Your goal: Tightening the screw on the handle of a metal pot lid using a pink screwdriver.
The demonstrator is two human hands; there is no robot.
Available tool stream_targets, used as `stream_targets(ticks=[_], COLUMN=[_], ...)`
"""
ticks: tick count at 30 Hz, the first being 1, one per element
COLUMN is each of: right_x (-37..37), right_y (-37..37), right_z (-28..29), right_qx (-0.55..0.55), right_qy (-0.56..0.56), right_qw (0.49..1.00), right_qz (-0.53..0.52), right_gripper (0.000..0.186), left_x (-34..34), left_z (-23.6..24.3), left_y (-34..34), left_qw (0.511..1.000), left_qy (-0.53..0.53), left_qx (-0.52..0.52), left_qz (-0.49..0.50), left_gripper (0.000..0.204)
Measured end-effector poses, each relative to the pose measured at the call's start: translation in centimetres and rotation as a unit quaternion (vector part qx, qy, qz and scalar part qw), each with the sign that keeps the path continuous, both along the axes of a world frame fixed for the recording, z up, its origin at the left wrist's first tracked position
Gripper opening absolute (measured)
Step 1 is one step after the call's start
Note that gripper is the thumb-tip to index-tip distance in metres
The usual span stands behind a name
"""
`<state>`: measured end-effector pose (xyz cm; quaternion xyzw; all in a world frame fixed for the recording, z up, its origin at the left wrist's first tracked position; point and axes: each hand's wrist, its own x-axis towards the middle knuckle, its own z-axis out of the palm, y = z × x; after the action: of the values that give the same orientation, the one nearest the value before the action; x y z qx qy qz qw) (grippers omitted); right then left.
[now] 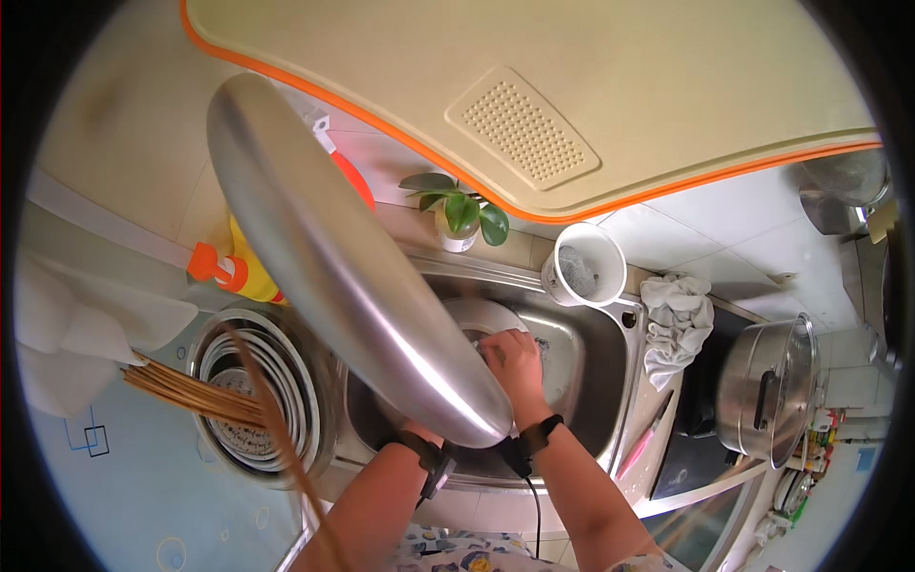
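Counting from where the right hand [515, 362] presses its dark scrubber [537, 348] in the one sink [610, 362]: one big steel pan [334, 257] tilted up just left of that grip, one white cup [586, 267] above-right, one potted plant [457, 214] up behind. Further right there's one crumpled rag [677, 324], one pink-handled knife [640, 443] and one lidded steel pot [767, 391], while left sits one stack of bowls [253, 400], one chopstick bundle [186, 391], one yellow bottle [238, 267]
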<state>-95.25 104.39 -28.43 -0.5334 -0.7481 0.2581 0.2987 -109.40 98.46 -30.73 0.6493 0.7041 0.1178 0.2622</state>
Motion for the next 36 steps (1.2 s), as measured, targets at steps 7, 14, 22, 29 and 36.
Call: stream_targets(ticks=[7,14,22,29,36], right_x=[-1.3,-1.3,-5.5,-1.7,-0.1], right_y=[-1.7,-1.3,-1.0,2.1,-1.6], right_z=[0.9,1.7,2.4,4.2,0.7], right_qx=[-0.136,-0.060,-0.017,-0.155,-0.097], right_qy=[0.113,-0.060,-0.086,0.010,-0.134], right_qw=[0.984,0.990,0.995,0.982,0.986], right_qz=[-0.008,0.115,0.043,-0.110,0.030], right_gripper=[0.022,0.056,0.018,0.031,0.058], left_x=[0.1,0.4,0.3,-0.7,-0.5], left_z=[0.9,0.1,-0.7,2.2,1.6], left_y=[-0.5,-0.7,-1.2,-0.6,-0.4], left_qw=[0.996,0.995,0.992,0.994,0.995], left_qy=[-0.072,-0.076,-0.046,-0.091,-0.097], left_qx=[0.029,0.030,0.089,0.026,0.004], left_qz=[0.042,0.051,0.081,0.057,0.031], left_gripper=[0.119,0.118,0.121,0.127,0.123])
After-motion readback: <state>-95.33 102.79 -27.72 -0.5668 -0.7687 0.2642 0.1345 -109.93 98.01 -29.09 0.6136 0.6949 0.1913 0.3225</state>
